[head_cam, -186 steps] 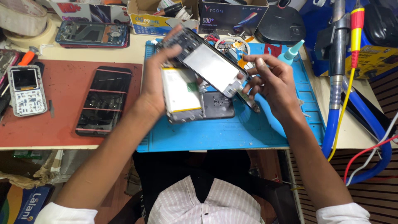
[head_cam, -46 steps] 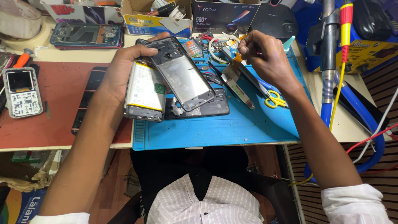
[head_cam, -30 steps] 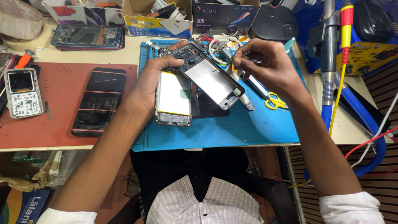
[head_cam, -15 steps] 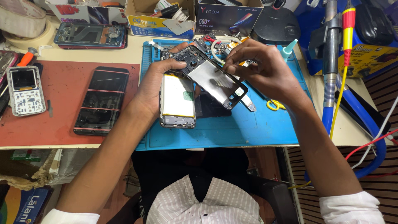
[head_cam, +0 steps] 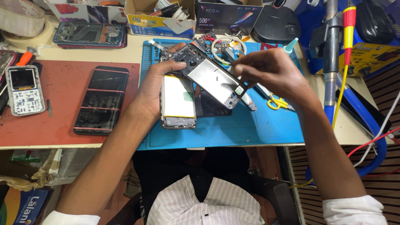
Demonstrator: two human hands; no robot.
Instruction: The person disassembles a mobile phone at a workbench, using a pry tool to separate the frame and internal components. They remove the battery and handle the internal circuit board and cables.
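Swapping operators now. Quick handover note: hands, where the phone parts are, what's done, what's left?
Left hand: holds the opened phone body, white battery face up, low over the blue mat; its fingertips also steady the phone frame.
Right hand: fingers pinched at the frame's lower edge; whether it holds a tool cannot be told.
Nearby: yellow scissors on the mat, a dark phone on the red mat, a small keypad phone board at far left.
Done: phone opened, frame lifted off the body.
Left: frame and body are not joined.
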